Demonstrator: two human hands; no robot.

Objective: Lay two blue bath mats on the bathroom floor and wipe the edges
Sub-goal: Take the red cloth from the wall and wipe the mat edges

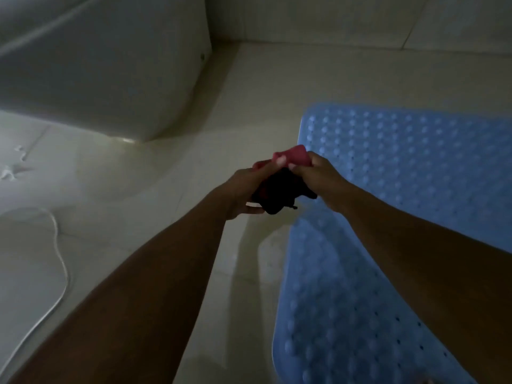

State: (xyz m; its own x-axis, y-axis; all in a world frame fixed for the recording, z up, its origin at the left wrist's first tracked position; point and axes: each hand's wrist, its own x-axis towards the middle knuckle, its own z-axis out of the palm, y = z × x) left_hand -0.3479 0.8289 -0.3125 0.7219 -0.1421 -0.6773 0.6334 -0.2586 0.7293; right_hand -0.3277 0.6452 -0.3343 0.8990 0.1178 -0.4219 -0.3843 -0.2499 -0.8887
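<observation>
A blue bath mat [410, 162] with raised bumps and small holes lies flat on the tiled floor at the right. A second blue mat [340, 314] lies nearer to me, its far end meeting the first. Both my hands hold a bunched cloth [288, 173], pink on top and dark below, just above the floor by the far mat's left edge. My left hand [243, 189] grips its left side and my right hand [318, 178] grips its right side.
A white toilet base [105, 73] fills the upper left, close to the mats. The pale tiled floor [155, 184] looks wet, with a water line curving at the left. A tiled wall [360, 20] runs along the back.
</observation>
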